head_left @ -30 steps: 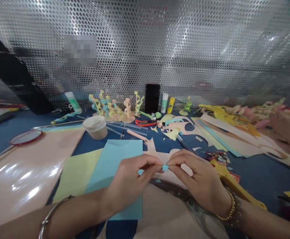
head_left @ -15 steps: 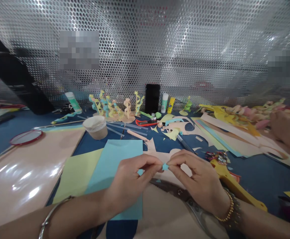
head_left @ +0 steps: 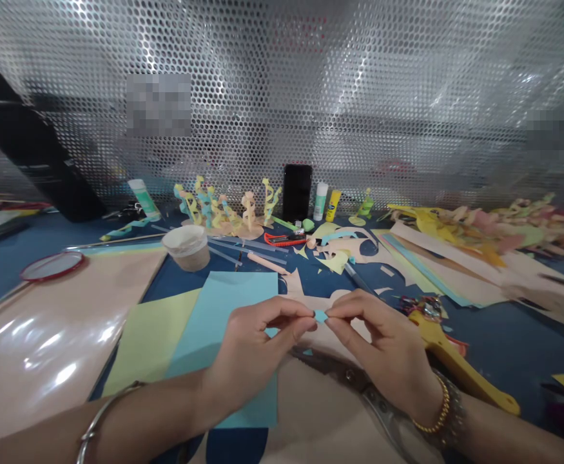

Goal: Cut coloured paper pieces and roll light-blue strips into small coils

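Note:
A tiny piece of light blue paper [head_left: 320,316] is pinched between my two hands, over the middle of the table. My left hand [head_left: 262,341] grips its left edge with thumb and forefinger. On its right edge, the thumb and forefinger of my right hand [head_left: 383,341] are closed. Below my hands lie scissors [head_left: 349,374] with dark blades, partly hidden by my right hand, on a pale peach sheet [head_left: 311,412]. A light blue sheet [head_left: 233,290] extends under my left hand, overlapping a pale yellow sheet [head_left: 151,328].
Small paper spirals on stands [head_left: 247,212], a black phone [head_left: 297,193] and glue sticks [head_left: 320,201] line the back. A paper-covered cup [head_left: 187,248] and a red cutter [head_left: 284,240] stand nearer. A yellow tool [head_left: 456,367] lies right; paper scraps [head_left: 359,245] lie ahead.
The small blue paper has turned slightly between my fingertips, which stay closed on it. The other person's hand at the far right has gone out of view.

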`<action>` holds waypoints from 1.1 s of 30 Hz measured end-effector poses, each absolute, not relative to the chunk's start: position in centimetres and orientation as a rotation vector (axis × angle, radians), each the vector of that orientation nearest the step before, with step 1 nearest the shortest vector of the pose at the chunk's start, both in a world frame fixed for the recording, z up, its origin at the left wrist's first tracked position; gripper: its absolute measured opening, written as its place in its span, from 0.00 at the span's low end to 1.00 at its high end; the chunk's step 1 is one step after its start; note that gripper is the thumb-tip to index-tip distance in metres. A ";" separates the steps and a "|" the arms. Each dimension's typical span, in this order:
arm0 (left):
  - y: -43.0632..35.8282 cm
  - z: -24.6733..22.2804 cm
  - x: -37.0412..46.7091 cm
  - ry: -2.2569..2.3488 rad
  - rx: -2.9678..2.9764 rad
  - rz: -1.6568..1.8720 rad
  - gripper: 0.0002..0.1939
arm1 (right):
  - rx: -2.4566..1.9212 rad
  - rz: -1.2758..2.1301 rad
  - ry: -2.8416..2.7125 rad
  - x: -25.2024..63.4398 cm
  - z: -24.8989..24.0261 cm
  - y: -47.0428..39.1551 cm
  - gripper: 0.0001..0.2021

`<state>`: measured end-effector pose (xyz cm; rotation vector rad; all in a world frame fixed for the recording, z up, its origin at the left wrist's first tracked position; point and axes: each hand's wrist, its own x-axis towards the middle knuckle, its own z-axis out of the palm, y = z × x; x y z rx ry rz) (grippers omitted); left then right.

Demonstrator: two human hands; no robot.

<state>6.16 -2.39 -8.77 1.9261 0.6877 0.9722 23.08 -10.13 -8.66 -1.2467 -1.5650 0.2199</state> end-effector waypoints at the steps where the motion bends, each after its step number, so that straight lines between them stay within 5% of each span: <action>1: -2.4 -8.8 6.1 0.690 1.947 0.967 0.03 | -1.243 0.225 -1.572 23.1 -8.6 -10.1 0.03; 33: -2.4 -8.6 6.4 0.655 1.889 0.893 0.05 | -1.251 0.199 -1.601 23.5 -8.2 -9.9 0.06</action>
